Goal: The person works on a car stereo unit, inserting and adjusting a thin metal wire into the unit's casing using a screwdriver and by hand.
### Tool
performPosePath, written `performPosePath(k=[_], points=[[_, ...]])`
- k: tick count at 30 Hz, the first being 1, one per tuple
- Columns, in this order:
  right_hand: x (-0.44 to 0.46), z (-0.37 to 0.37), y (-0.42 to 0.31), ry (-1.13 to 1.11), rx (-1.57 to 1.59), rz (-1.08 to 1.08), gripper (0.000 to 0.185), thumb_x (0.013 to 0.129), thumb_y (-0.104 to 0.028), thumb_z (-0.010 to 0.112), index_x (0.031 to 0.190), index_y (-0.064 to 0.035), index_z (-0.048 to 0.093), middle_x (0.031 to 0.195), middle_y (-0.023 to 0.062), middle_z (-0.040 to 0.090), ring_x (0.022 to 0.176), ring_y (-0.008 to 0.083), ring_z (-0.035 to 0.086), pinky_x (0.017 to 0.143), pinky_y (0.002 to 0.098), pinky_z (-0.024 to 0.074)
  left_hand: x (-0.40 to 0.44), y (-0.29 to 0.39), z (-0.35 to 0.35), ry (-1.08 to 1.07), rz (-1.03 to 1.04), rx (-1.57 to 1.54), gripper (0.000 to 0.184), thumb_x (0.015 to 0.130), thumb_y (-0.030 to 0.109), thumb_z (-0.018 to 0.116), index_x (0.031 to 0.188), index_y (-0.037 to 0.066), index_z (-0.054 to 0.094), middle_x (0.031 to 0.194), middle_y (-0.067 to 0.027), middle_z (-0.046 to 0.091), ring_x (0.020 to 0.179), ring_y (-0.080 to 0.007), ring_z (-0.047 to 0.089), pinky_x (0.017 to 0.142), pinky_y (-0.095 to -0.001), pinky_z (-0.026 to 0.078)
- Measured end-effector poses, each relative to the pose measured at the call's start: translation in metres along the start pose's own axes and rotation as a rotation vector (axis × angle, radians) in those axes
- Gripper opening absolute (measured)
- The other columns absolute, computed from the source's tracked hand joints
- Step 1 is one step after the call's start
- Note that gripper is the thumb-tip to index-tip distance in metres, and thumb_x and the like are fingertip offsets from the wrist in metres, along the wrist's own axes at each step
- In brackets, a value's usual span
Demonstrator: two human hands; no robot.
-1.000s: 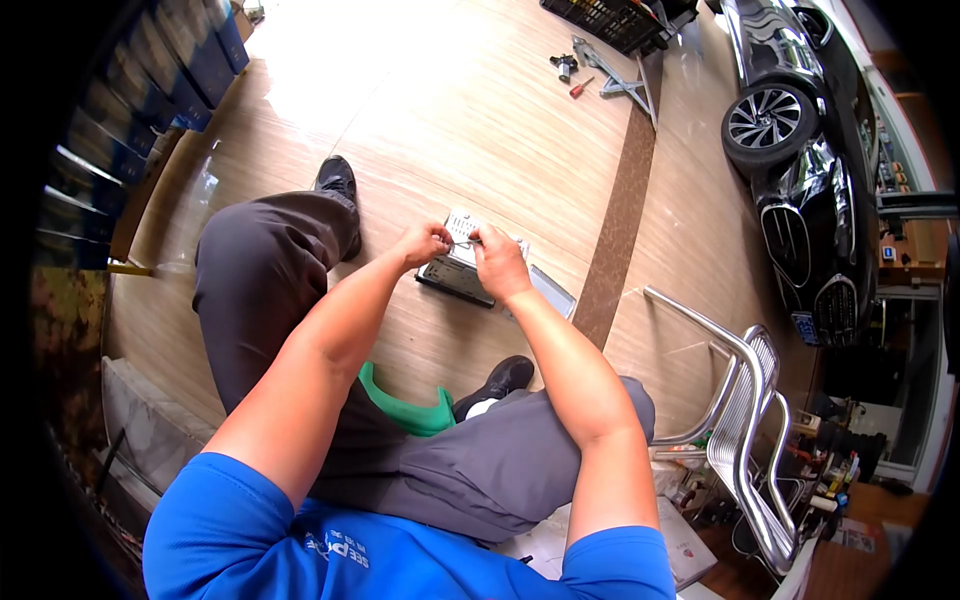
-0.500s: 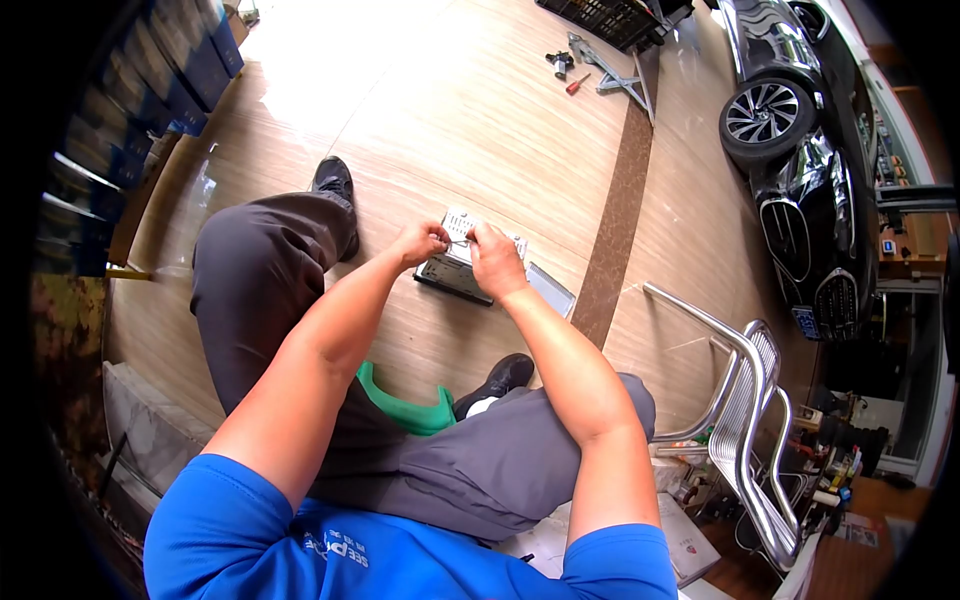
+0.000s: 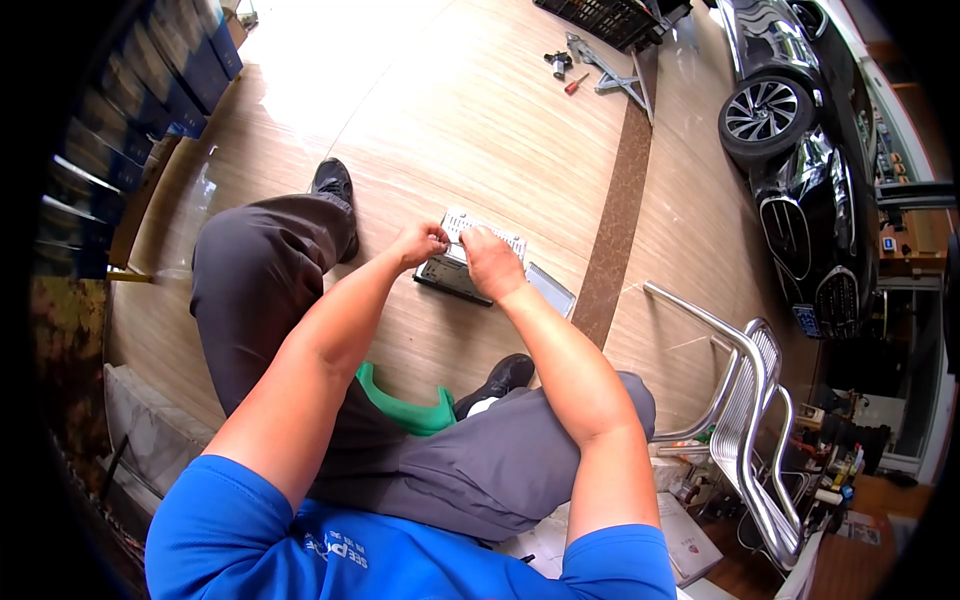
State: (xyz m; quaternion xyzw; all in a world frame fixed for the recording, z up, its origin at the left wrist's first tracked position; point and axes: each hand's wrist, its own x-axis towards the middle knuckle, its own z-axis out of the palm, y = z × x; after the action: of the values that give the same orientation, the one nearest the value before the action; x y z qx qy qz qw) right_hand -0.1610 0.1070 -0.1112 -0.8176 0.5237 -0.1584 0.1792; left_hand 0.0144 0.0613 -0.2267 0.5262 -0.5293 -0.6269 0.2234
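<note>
A metal box (image 3: 462, 218) with slots in its top and a dark front edge sits on the floor between my feet; it looks like an electronics unit. Over its left part, my left hand (image 3: 424, 244) has thumb and fingers pinched together. My right hand (image 3: 492, 264) is closed over the box's top, its fingertips close to the left ones. Whatever lies between the fingers is too small to make out. A flat grey panel (image 3: 551, 290) lies on the floor against the right side of the box.
A green plastic stool edge (image 3: 405, 405) shows between my legs. To the right stand a chrome chair (image 3: 745, 400) and a black car (image 3: 800, 170). Farther off lie a red-handled screwdriver (image 3: 576, 85), a metal bracket (image 3: 610, 75) and a black crate (image 3: 605, 18). Shelved boxes (image 3: 150, 80) line the left.
My right hand has shifted slightly left, toward my left hand, and its fingers have curled further. A thin piece seen between the hands earlier is now mostly hidden. My left hand has stayed put.
</note>
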Motion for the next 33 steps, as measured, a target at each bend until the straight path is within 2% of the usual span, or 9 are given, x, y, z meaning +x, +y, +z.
performPosePath(k=[8, 10, 11, 14, 16, 19, 25, 32, 33], points=[[0.0, -0.004, -0.002, -0.064, -0.085, -0.058, 0.013, 0.085, -0.005, 0.052, 0.097, -0.0064, 0.055, 0.095, 0.0166, 0.06, 0.09, 0.0351, 0.063, 0.075, 0.0438, 0.0536, 0.009, -0.014, 0.001, 0.014, 0.018, 0.014, 0.007, 0.083, 0.005, 0.072, 0.089, 0.004, 0.068, 0.071, 0.0036, 0.055, 0.063, -0.0057, 0.047, 0.055, -0.0225, 0.041], [-0.001, -0.008, -0.005, -0.082, -0.085, -0.109, 0.014, 0.084, -0.004, 0.051, 0.098, -0.0062, 0.054, 0.094, 0.0164, 0.06, 0.09, 0.0349, 0.063, 0.075, 0.0436, 0.0536, 0.009, -0.013, -0.001, 0.002, -0.006, 0.044, 0.012, 0.078, 0.007, 0.075, 0.089, 0.006, 0.072, 0.084, -0.0074, 0.069, 0.081, -0.014, 0.062, 0.073, -0.0295, 0.052], [0.0, -0.008, -0.007, -0.082, -0.085, -0.109, 0.014, 0.084, -0.004, 0.051, 0.098, -0.0062, 0.054, 0.094, 0.0164, 0.06, 0.09, 0.0349, 0.063, 0.075, 0.0436, 0.0536, 0.009, -0.013, -0.001, 0.003, -0.006, 0.044, 0.012, 0.078, 0.007, 0.075, 0.089, 0.006, 0.072, 0.084, -0.0074, 0.069, 0.081, -0.014, 0.062, 0.073, -0.0295, 0.052], [0.001, -0.003, -0.005, -0.119, -0.119, -0.091, 0.01, 0.088, -0.009, 0.053, 0.097, -0.0065, 0.054, 0.093, 0.0158, 0.06, 0.089, 0.0343, 0.063, 0.075, 0.0437, 0.0535, 0.007, -0.011, -0.001, 0.006, -0.01, 0.048, 0.012, 0.078, 0.007, 0.075, 0.089, 0.006, 0.072, 0.084, -0.0076, 0.069, 0.081, -0.0141, 0.063, 0.073, -0.0296, 0.052], [0.001, -0.001, -0.005, -0.135, -0.141, -0.042, 0.013, 0.093, -0.02, 0.055, 0.096, -0.0068, 0.053, 0.091, 0.0151, 0.06, 0.088, 0.0339, 0.063, 0.074, 0.0439, 0.0531, 0.001, -0.002, -0.001, 0.021, 0.045, 0.09, 0.009, 0.081, 0.005, 0.073, 0.088, 0.003, 0.069, 0.074, 0.0015, 0.059, 0.068, -0.0069, 0.051, 0.061, -0.0237, 0.047], [0.002, -0.001, 0.0, -0.139, -0.15, -0.024, 0.023, 0.096, -0.03, 0.055, 0.095, -0.007, 0.054, 0.089, 0.0151, 0.061, 0.088, 0.0337, 0.063, 0.072, 0.0441, 0.0526, 0.009, -0.011, -0.002, 0.0, 0.011, 0.073, 0.011, 0.078, 0.005, 0.073, 0.089, 0.006, 0.072, 0.084, -0.0074, 0.069, 0.079, -0.0135, 0.063, 0.071, -0.0288, 0.053], [0.006, -0.006, 0.001, -0.174, -0.202, 0.053, 0.024, 0.095, -0.032, 0.056, 0.093, -0.0078, 0.055, 0.089, 0.0159, 0.063, 0.088, 0.0343, 0.063, 0.073, 0.0448, 0.0515, 0.008, -0.009, -0.001, -0.008, -0.027, 0.023, 0.013, 0.078, 0.005, 0.074, 0.091, 0.006, 0.072, 0.083, -0.0069, 0.068, 0.079, -0.0133, 0.062, 0.071, -0.0282, 0.052], [0.012, -0.008, 0.011, -0.011, 0.017, 0.086, 0.018, 0.089, -0.02, 0.065, 0.1, -0.006, 0.061, 0.093, 0.0161, 0.064, 0.091, 0.0366, 0.062, 0.079, 0.0456, 0.0508, 0.015, -0.02, 0.001, -0.013, -0.02, 0.023, 0.013, 0.078, 0.006, 0.075, 0.091, 0.007, 0.072, 0.084, -0.0068, 0.068, 0.08, -0.0135, 0.062, 0.073, -0.0286, 0.052], [0.013, -0.011, 0.01, -0.033, 0.019, 0.111, 0.018, 0.087, -0.017, 0.065, 0.101, -0.0056, 0.059, 0.097, 0.0188, 0.063, 0.095, 0.038, 0.061, 0.082, 0.046, 0.0505, 0.012, -0.016, 0.002, 0.011, 0.0, 0.055, 0.011, 0.079, 0.005, 0.074, 0.09, 0.006, 0.07, 0.08, -0.0028, 0.064, 0.075, -0.0107, 0.057, 0.069, -0.0263, 0.049]])
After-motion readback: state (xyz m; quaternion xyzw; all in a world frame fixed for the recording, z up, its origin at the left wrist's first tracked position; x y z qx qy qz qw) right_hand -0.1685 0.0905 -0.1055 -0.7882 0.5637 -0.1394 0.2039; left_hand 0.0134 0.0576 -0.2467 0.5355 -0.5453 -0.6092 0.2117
